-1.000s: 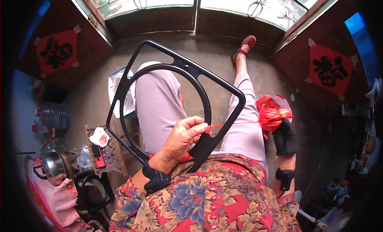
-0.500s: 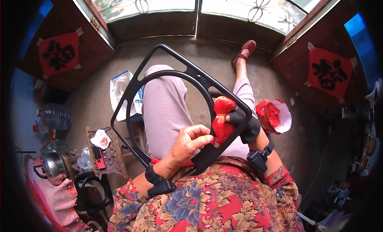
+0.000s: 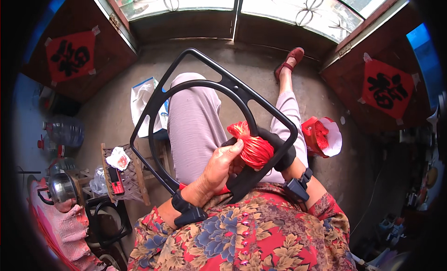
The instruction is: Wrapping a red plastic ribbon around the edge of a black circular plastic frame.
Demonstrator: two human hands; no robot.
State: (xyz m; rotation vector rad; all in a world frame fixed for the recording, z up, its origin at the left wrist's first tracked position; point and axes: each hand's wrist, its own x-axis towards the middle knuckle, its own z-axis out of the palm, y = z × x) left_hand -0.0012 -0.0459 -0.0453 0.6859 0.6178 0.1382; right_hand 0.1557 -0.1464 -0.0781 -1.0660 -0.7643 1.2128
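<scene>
A shiny bundle of red strands (image 3: pixel 257 151), pinched in near one end, sits at the right side of a black frame (image 3: pixel 235 88) with a round opening. My left hand (image 3: pixel 219 165) is bare and closed on the bundle, its thumb pressed on the narrow part. My right hand (image 3: pixel 282 152), in a black glove, is behind the frame's right side and the bundle. Its fingers seem to wrap behind the strands, mostly hidden. The frame lies tilted over my lap, its lower corner against my waist.
A white bag (image 3: pixel 143 103) stands left of my knee. A small woven stool (image 3: pixel 132 187) holds a red phone (image 3: pixel 116 181) and a crumpled tissue (image 3: pixel 118 158). Right of my leg is a red and white bag (image 3: pixel 331 136) with red strands inside. Double doors (image 3: pixel 195 26) are ahead.
The red bundle has turned from upright to slanted, its fuller end now at the lower right. My left hand has moved onto it. My gloved right hand has shifted behind it.
</scene>
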